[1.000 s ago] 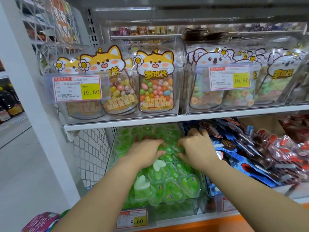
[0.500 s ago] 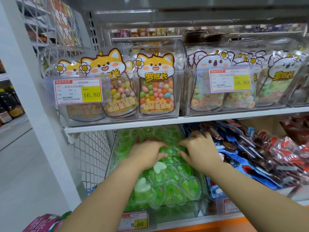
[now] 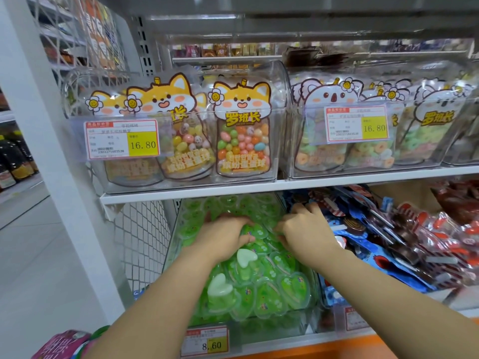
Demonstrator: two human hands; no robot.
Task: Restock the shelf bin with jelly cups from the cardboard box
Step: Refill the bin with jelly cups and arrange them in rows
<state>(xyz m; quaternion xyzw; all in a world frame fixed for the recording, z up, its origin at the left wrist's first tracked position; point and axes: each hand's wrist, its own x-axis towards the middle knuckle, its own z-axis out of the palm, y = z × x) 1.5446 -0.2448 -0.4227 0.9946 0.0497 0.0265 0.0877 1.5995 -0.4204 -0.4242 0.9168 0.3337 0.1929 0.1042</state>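
Hardly moved since a second ago, the left grip point(image 3: 225, 234) curls round green heart-shaped plastic jelly cups point(image 3: 293, 286) heaped in the clear plastic shelf bin point(image 3: 272, 329), while the right grip point(image 3: 304, 229) has a hold I cannot tell; best level them gently rearward.

On my feed a thick white upright post point(image 3: 46, 151) stands at left, a white shelf board point(image 3: 259, 188) crosses the middle, and wire mesh point(image 3: 140, 237) closes the side below it. Pale floor tiles point(image 3: 28, 255) run left toward another rack point(image 3: 23, 187) of dark bottles point(image 3: 13, 161). The light is even.
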